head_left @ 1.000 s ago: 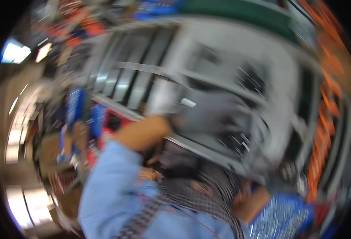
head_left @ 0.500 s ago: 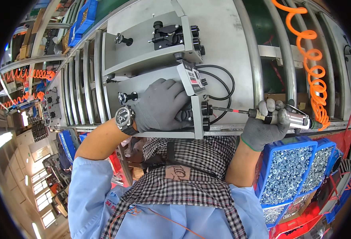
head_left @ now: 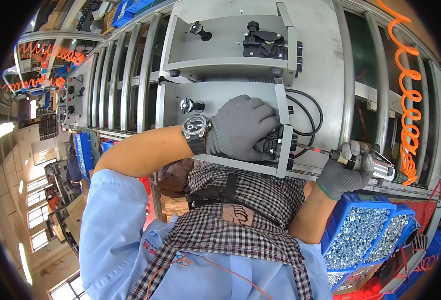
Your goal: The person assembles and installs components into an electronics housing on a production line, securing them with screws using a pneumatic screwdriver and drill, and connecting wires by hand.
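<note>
A grey sheet-metal wire feeder case (head_left: 175,97) lies open before me, with a black spool holder (head_left: 193,105) at its left end. My left hand (head_left: 245,127), in a grey glove, reaches into it, fingers curled over a black drive mechanism (head_left: 266,145) at the front panel (head_left: 283,150). The hand hides much of that mechanism. My right hand (head_left: 348,172), gloved too, is closed around a pneumatic screwdriver (head_left: 378,167). The driver's long bit (head_left: 315,149) points left to the black fittings on the panel's outer side; its exact contact point is unclear.
Behind stands a second similar feeder (head_left: 225,45) with its black mechanism exposed. A black cable (head_left: 320,117) loops right of the near case. Metal rollers (head_left: 375,75) flank the bench plate. An orange coiled air hose (head_left: 410,107) hangs at right, above blue bins (head_left: 336,220) of metal fasteners.
The whole view has shifted, so the cases and both hands appear farther right. The near case's front panel now shows more edge-on. Both hands keep their holds, and the bit stays at the panel.
</note>
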A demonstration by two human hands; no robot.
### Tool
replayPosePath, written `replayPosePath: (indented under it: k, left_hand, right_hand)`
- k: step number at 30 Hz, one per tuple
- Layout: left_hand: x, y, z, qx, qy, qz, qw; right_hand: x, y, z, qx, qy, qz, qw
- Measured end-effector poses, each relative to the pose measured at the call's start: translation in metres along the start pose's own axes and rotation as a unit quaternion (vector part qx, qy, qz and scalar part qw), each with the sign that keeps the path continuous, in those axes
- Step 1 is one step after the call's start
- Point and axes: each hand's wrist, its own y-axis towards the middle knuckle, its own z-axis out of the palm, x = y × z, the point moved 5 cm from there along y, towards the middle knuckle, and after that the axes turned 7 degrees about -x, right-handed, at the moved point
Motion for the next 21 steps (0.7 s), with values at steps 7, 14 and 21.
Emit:
replayPosePath:
  k: [7, 14, 21]
  left_hand:
    - [0.003, -0.001, 0.003, -0.018, -0.012, 0.003, 1.000]
    - [0.003, 0.000, 0.005, -0.016, -0.007, 0.003, 1.000]
    - [0.006, -0.010, -0.004, -0.169, -0.104, 0.030, 0.980]
  right_hand:
    - [-0.001, -0.001, 0.005, -0.024, -0.034, -0.012, 0.999]
    - [-0.004, 0.006, -0.005, -0.071, 0.012, -0.054, 0.996]
    - [-0.006, 0.004, -0.008, 0.020, -0.003, -0.013, 1.000]
